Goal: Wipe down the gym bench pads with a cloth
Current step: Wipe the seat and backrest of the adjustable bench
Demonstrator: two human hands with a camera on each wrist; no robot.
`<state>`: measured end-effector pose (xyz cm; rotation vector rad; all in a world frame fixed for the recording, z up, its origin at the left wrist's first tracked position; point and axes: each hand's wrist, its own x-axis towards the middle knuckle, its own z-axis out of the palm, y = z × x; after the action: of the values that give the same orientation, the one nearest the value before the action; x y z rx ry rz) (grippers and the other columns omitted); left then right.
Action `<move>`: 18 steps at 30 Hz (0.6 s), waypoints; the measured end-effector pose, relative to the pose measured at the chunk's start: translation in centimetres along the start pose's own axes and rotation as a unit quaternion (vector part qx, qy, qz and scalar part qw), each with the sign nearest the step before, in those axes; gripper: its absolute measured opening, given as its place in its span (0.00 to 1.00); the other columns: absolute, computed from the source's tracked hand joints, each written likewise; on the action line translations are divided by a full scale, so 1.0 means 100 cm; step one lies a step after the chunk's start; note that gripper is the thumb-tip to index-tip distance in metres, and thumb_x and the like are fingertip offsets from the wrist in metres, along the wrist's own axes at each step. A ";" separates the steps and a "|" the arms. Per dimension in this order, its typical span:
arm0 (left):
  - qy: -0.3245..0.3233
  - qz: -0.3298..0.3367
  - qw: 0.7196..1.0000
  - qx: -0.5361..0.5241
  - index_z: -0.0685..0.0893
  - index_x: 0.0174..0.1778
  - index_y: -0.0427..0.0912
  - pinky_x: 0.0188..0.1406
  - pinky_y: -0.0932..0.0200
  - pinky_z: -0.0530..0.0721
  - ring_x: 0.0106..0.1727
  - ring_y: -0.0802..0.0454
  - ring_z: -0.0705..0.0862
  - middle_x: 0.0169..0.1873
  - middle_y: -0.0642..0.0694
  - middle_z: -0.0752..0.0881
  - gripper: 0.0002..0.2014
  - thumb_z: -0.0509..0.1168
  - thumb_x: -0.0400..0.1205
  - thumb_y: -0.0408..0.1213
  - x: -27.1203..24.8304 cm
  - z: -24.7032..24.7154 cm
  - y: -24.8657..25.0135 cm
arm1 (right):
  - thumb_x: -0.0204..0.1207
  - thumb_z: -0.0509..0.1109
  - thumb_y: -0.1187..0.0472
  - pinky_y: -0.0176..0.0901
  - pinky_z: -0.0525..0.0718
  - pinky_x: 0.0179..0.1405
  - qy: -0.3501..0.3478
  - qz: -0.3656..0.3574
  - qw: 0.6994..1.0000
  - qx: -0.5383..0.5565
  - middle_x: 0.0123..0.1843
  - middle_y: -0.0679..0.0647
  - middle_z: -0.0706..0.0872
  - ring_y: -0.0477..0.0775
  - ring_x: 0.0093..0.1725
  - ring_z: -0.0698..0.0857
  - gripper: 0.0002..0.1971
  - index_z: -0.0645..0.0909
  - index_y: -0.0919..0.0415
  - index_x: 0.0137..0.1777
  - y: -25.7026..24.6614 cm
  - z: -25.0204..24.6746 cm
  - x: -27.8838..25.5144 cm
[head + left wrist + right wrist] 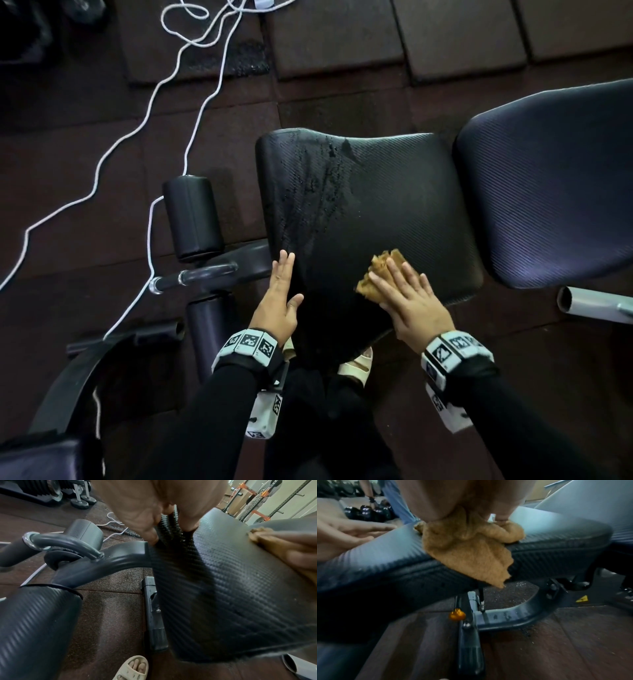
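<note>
The black textured seat pad (376, 205) fills the middle of the head view, with wet streaks on its far left part. A crumpled tan cloth (378, 274) lies on the pad's near right area. My right hand (407, 298) presses flat on the cloth with straight fingers. The cloth (465, 545) hangs over the pad's near edge (385, 561) in the right wrist view. My left hand (279, 298) rests with straight fingers along the pad's left edge, thumb on top. The larger back pad (555, 185) lies to the right.
A black foam roller (191, 219) and a chromed handle bar (191, 277) stand left of the seat. White cords (191, 113) trail over the brown rubber floor tiles. A grey tube (589, 303) juts out at the right. My sandalled foot (132, 669) stands under the seat.
</note>
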<state>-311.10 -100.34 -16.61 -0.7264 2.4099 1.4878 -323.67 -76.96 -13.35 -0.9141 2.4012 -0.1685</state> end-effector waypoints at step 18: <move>-0.022 -0.017 0.999 -0.032 0.41 0.78 0.61 0.67 0.87 0.45 0.80 0.68 0.38 0.78 0.70 0.38 0.41 0.59 0.83 0.24 0.001 -0.002 0.001 | 0.85 0.53 0.49 0.49 0.38 0.80 -0.028 -0.025 0.999 -0.009 0.82 0.47 0.35 0.53 0.81 0.34 0.30 0.39 0.34 0.79 -0.055 0.017 0.012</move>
<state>-311.27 -100.49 -16.51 -0.7372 2.3155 1.5567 -320.37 -81.79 -13.67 -0.9750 2.3325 -0.1388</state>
